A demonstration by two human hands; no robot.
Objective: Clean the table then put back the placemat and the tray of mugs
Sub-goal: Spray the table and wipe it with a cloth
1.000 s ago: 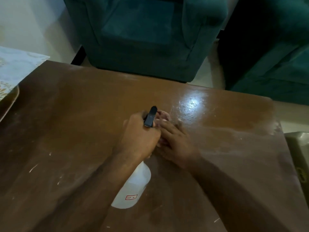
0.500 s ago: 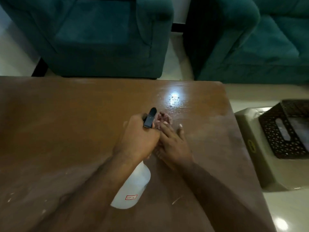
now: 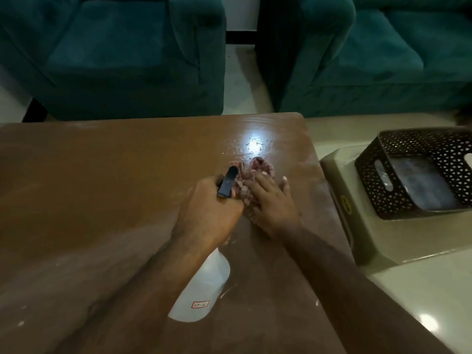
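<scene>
My left hand (image 3: 207,215) grips a white spray bottle (image 3: 201,287) by its neck, its black nozzle (image 3: 228,181) pointing away from me over the brown wooden table (image 3: 89,180). Just right of it, my right hand (image 3: 273,200) lies flat, fingers spread, pressing a pinkish crumpled cloth (image 3: 258,169) onto the tabletop near its far right corner. A wet, shiny patch (image 3: 254,144) lies just beyond the cloth. Pale smears and specks mark the near part of the table. No placemat or tray of mugs shows in this view.
Two teal armchairs (image 3: 115,60) (image 3: 370,60) stand beyond the table's far edge with a narrow gap of floor between them. Right of the table, a dark perforated basket (image 3: 378,169) sits on a beige plastic stool (image 3: 362,238) on the pale tiled floor.
The view has swung to the right, bringing the table's right edge, stool and basket into sight. Both hands keep their grip and stay together on the table.
</scene>
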